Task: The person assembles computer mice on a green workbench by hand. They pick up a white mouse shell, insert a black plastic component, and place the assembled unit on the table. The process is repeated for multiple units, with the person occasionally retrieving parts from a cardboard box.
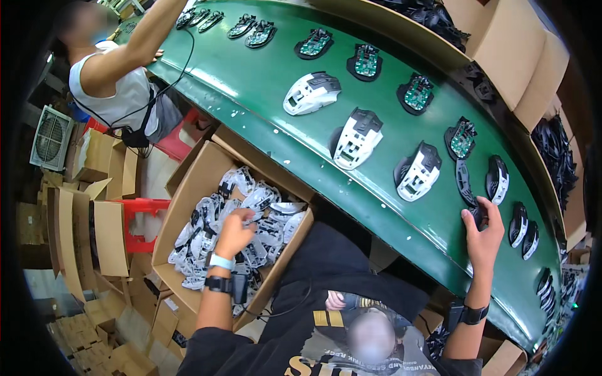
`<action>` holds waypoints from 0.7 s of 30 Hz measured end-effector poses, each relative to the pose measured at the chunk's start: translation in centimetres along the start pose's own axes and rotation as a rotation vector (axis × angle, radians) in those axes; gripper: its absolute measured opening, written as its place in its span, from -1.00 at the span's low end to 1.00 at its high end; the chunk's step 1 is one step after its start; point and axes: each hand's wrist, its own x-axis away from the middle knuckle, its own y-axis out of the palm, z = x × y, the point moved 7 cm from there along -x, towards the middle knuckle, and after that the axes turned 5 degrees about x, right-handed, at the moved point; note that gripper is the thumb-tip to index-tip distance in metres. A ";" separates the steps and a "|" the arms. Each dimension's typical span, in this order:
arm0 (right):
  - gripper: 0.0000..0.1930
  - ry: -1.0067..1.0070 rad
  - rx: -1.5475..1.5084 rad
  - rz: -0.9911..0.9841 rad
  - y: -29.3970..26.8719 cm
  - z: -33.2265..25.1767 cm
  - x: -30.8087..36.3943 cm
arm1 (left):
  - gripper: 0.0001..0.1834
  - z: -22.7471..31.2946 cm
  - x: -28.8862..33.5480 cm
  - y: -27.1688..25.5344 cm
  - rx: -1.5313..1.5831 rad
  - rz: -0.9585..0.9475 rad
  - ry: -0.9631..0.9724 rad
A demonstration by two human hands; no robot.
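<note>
My left hand reaches into a cardboard box full of white and grey mouse shells. Its fingers are curled among the shells, and whatever they hold is hidden. On the green bench my right hand has thumb and fingers around a black curved mouse part. A narrow black strip runs from there up to a mouse base with a green circuit board. White-and-black mouse shells lie nearby, one to the left and a darker one just beyond my right fingers.
More circuit-board bases line the far side of the green bench. Several assembled-looking mice lie at the right. Cardboard boxes of black parts stand behind. A co-worker sits at the left, near a red stool.
</note>
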 end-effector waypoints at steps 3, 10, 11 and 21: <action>-0.57 0.062 -0.140 -0.010 0.8 2.3 -0.5 | -0.55 -1.1 -1.5 4.2 0.035 0.064 0.132; -0.67 0.136 -0.156 -0.091 0.2 3.2 -0.6 | -0.69 0.0 -6.2 6.5 -0.144 -0.076 0.282; -0.69 0.130 -0.149 -0.092 0.3 3.2 -0.8 | -0.69 -0.7 -6.5 6.0 -0.056 -0.062 0.290; -0.72 0.153 -0.090 -0.147 -0.1 4.3 -0.2 | -0.52 -6.2 1.5 -2.9 -0.128 -0.120 -0.116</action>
